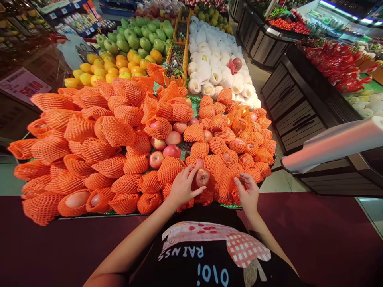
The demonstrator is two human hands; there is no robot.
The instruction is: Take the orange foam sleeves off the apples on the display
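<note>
Near the front edge of the fruit display, my left hand [186, 186] is curled round a bare red apple [203, 177], thumb below and fingers above. To its right, my right hand [248, 192] has its thumb and fingertips at the edge of an orange foam net sleeve [224, 181]. Whether an apple sits inside that sleeve I cannot tell. Several unwrapped apples [171, 151] lie just beyond my left hand, among fruit in orange nets [115, 131].
Yellow mangoes [101, 71] and green mangoes [140, 36] are piled behind on the left. White-netted fruit [215, 75] fills the back right. A clear plastic bag roll [335, 145] juts in from the right. A price sign [25, 85] stands at far left.
</note>
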